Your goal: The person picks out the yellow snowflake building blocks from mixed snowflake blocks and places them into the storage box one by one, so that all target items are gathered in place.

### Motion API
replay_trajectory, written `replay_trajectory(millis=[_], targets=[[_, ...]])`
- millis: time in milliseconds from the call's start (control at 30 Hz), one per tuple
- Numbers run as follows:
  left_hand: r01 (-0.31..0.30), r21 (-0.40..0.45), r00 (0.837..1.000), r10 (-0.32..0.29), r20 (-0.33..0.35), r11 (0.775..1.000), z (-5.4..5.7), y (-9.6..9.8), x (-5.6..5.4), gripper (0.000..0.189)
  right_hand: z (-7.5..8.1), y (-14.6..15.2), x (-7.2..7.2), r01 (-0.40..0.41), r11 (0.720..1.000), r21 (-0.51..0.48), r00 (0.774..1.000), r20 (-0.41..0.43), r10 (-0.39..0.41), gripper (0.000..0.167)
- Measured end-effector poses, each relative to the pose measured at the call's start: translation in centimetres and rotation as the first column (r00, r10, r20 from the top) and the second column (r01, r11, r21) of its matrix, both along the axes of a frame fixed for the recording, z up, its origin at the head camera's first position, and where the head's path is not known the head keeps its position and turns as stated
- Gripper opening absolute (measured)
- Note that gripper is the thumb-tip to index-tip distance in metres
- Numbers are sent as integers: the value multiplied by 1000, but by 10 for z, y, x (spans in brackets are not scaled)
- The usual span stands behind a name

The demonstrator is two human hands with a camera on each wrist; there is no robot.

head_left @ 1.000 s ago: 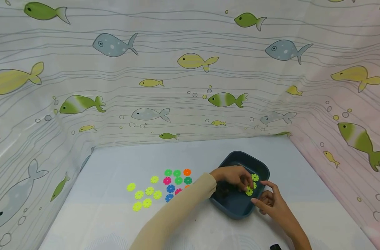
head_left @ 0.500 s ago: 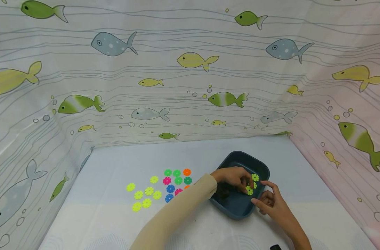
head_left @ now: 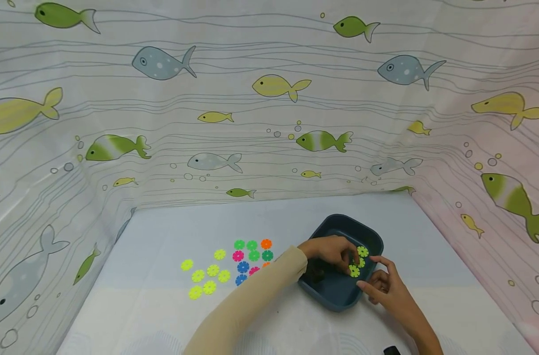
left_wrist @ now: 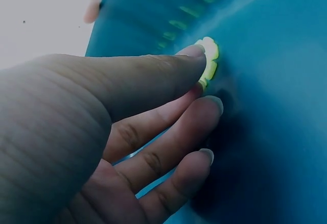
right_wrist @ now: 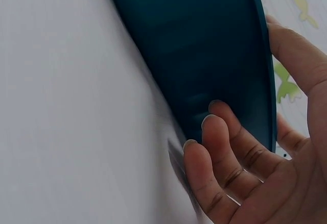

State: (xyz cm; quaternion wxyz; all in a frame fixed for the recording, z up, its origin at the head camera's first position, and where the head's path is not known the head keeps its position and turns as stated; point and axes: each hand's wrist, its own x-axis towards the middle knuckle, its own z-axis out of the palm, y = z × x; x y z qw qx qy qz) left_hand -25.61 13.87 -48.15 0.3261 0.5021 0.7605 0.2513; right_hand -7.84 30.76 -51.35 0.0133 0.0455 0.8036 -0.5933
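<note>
My left hand [head_left: 333, 251], in a beige sleeve, reaches into a dark blue plastic tub [head_left: 329, 296] on the right of the table. In the left wrist view, its thumb and index fingertip pinch a notched yellow snowflake disc [left_wrist: 211, 58], tilted close to the tub's inner surface. More yellow snowflake discs [head_left: 362, 251] lie at the tub's right side, partly covered by the fingers. My right hand [head_left: 384, 286] holds the tub's right side, thumb and index finger at the rim [right_wrist: 265, 35]. Its other fingers are bent against the outer wall.
Loose yellow discs [head_left: 213, 270] lie left of the sleeve. Beside them are green discs [head_left: 254, 255], pink [head_left: 238, 256], blue [head_left: 243, 266] and orange discs [head_left: 266, 244], some hidden by the forearm. A black object [head_left: 391, 350] shows at the front edge. Fish-printed sheeting [head_left: 269, 138] surrounds the table.
Both hands and the tub stay in nearly the same place. The left fingers shift only slightly at the yellow discs.
</note>
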Motion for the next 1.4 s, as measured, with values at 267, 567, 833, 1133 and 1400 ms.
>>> replay_trajectory(millis=[267,567,833,1133,1400], targets=[[-11,27,1000,10,22,1000,12,-12,-3,31,3,-1,1,-2,1000,-2,1000,5,2,79],[-24,93,999,21,33,995,25,-34,-4,27,3,-1,0,-8,1000,-7,1000,-12,8,79],[-41,164,997,30,69,986,34,-57,-7,31,2,-1,0,-15,1000,-10,1000,2,15,80],[-73,249,997,61,54,966,40,-92,-6,30,4,-3,0,-2,1000,-6,1000,12,2,81],[-164,256,986,153,59,953,37,-125,-4,26,2,-3,2,-7,1000,-18,1000,18,8,83]])
